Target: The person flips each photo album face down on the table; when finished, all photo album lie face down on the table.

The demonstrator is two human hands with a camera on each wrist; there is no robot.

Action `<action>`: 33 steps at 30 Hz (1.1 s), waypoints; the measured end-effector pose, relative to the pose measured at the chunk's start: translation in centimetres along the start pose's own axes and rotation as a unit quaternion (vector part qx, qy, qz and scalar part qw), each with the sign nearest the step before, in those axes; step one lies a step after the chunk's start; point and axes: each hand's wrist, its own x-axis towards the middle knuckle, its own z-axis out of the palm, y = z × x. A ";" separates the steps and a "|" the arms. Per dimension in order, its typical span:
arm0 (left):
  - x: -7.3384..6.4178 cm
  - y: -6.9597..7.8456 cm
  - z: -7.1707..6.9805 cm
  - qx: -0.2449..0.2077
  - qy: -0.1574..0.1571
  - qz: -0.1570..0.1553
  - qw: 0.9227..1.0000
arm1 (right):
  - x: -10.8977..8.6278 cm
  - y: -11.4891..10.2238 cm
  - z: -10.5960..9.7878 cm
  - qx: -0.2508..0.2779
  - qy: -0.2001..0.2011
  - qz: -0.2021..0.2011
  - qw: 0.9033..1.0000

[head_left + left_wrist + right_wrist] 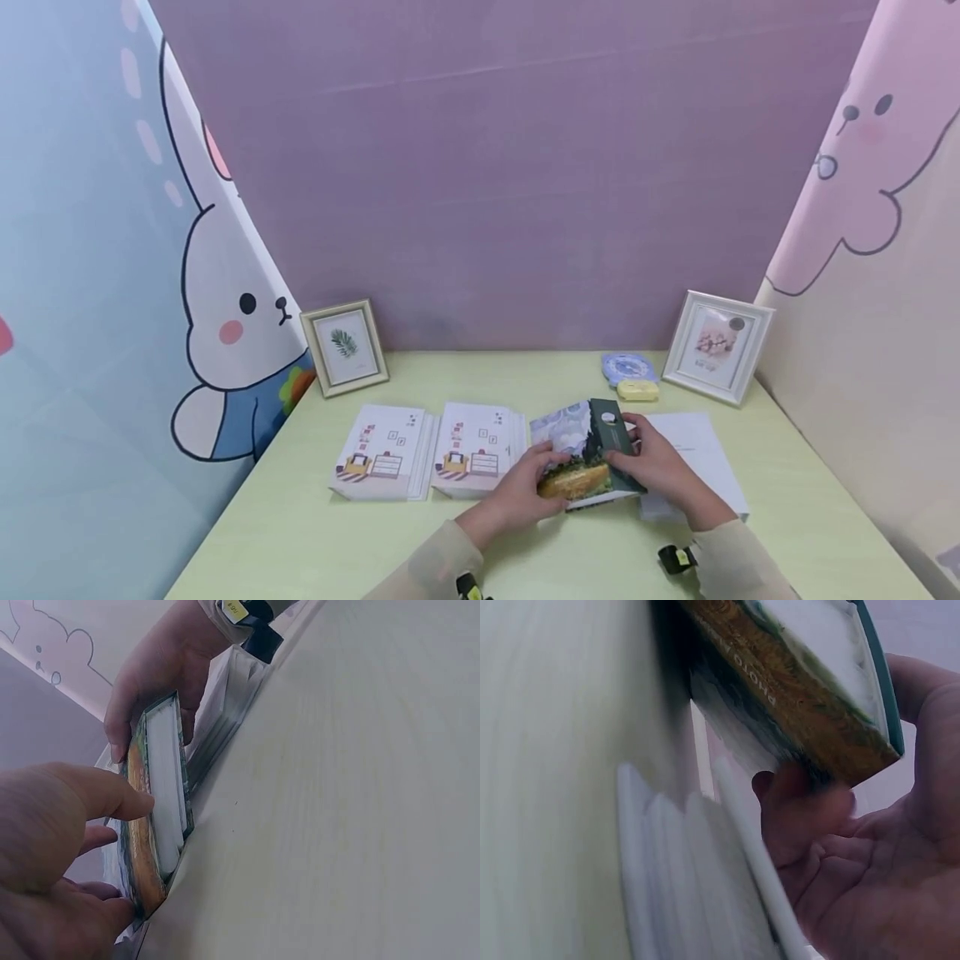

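Note:
Both hands hold a photo album (573, 450) with a painted landscape cover and a dark green band, tilted over the table. My left hand (517, 492) grips its lower left part, the thumb at the page edges in the left wrist view. At the right side my right hand (663, 467) grips it, thumb on the cover and fingers behind. "PHOTO" is lettered on the album's spine (780, 694) in the right wrist view. Beneath the right forearm lies a white album (701, 454). Two stacks of white illustrated albums, a left stack (378, 450) and a nearer stack (472, 450), lie left of the hands.
A gold-rimmed picture frame (347, 346) stands at the back left, and a white picture frame (716, 346) at the back right. Beside the latter lie a blue round item (628, 367) and a small yellow item (637, 391). A purple panel (525, 175) rises behind the table (465, 375).

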 end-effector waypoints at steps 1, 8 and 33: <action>0.1 0.0 0.0 0.007 -0.001 0.002 1.000 | 0.0 0.0 0.0 -0.012 0.001 -0.002 1.000; 0.3 0.2 -0.1 0.037 -0.011 0.005 0.999 | 0.0 0.0 -0.2 -0.072 0.003 0.001 0.997; 0.0 2.1 -0.5 0.163 -0.041 -0.003 0.986 | -0.1 0.0 -0.4 -0.131 -0.010 -0.001 0.991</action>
